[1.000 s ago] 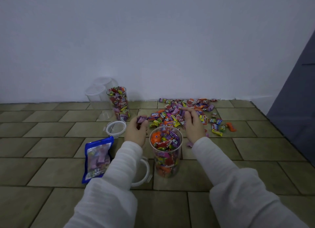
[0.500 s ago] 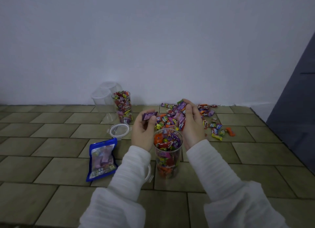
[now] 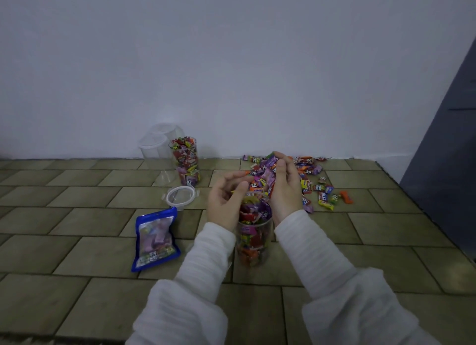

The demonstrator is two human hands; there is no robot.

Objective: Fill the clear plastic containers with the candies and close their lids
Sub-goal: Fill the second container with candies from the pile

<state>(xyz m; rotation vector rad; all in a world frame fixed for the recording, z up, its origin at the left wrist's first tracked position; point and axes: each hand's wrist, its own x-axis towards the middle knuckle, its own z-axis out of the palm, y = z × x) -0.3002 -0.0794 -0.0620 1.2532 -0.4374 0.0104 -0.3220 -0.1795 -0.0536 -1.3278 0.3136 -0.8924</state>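
**A:** Tiled floor, plain pale wall behind, dim light. Start nearest: what sits closest to the person?

**B:** Just the two white sleeves. Between the wrists stands the near container (image 3: 253,237), upright on the floor (image 3: 334,316), candies already up to its rim. Everything else I'll place from it.

**A:** And the hands?

**B:** The left hand (image 3: 226,203) hovers at the rim's left side, fingers loosely curled; I can't tell whether it pinches a wrapper. The right hand (image 3: 284,187), just past the rim on the right, is cupped and closed around a clutch of purple and pink candies (image 3: 268,173).

**A:** How should the drop go?

**B:** I'd bring the right hand squarely over the mouth and release a few at a time, the left shielding the rim. It looks nearly full, so a whole handful may spill. Contents must settle below the rim or the lid won't seat.

**A:** Which lid?

**B:** One ring lid (image 3: 180,195) lies left of and beyond the container. Left of it, nearer, lies a blue candy bag (image 3: 155,239). Beyond and right spreads the loose candy pile (image 3: 313,179).

**A:** Farther still?

**B:** Against the wall, beyond and left, a second filled container (image 3: 186,161), no lid on it that I can see, and beside it the empty containers (image 3: 154,148).

**A:** Anything unclear?

**B:** The left sleeve covers the floor beside the near container, so whatever lies there is hidden. How many clear empties stand overlapped, I can't count. Wrapper print is unreadable.
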